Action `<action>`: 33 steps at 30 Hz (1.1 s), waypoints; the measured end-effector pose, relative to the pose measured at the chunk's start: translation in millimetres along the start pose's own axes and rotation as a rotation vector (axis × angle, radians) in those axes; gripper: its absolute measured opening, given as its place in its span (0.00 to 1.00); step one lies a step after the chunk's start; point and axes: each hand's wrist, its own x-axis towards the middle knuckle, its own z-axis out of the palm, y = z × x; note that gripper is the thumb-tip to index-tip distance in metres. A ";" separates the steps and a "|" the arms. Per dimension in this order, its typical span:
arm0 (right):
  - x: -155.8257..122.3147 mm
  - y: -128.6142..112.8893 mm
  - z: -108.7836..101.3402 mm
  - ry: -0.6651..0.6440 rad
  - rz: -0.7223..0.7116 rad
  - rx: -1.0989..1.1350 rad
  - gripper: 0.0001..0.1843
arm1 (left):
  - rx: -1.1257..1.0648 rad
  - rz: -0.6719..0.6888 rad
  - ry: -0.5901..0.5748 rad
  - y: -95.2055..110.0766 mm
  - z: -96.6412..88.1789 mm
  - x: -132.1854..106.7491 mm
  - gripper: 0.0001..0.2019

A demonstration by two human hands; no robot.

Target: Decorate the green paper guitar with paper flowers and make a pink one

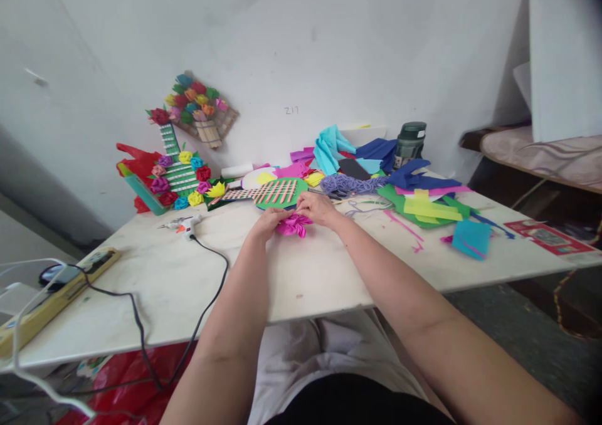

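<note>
We have both hands close together over the middle of the white table [320,281], and the bright pink paper [295,225] is right there between them. Our left hand [273,219] pinches the left side of the paper. Our right hand [316,209] has its fingertips squeezed together on the far edge. The paper is all crinkly and puffs out toward us.

We think it is thin, so it could rip if our two hands tug in different ways. If we squeeze too hard, the puffy folds could get squashed flat. If one hand lets go too soon, the folds could pop open.

Just past our fingers lies a green round piece [282,192] with little crossed sticks on it. A bump from our knuckles could push it or knock a stick loose.

The glue gun [188,225] rests on the left. We can't tell if it is hot. Its black cord [223,281] loops just beside our left arm and hangs over the near edge, so an arm that swings left could catch it and drag the gun along.

On the far right sits purple yarn [352,185]. Its loose loops lie near our right wrist and could snag if we reach that way.
</note>
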 end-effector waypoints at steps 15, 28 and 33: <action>0.5 6.6 0.0 -0.116 0.023 0.009 0.14 | 0.121 0.047 -0.024 6.1 1.5 -3.7 0.18; 0.4 8.8 0.8 -0.088 0.041 0.102 0.09 | 0.131 0.056 -0.026 6.9 1.4 -4.6 0.17; -1.9 5.0 -1.2 -0.090 0.143 0.145 0.09 | 0.110 0.069 -0.030 7.6 2.2 -5.0 0.16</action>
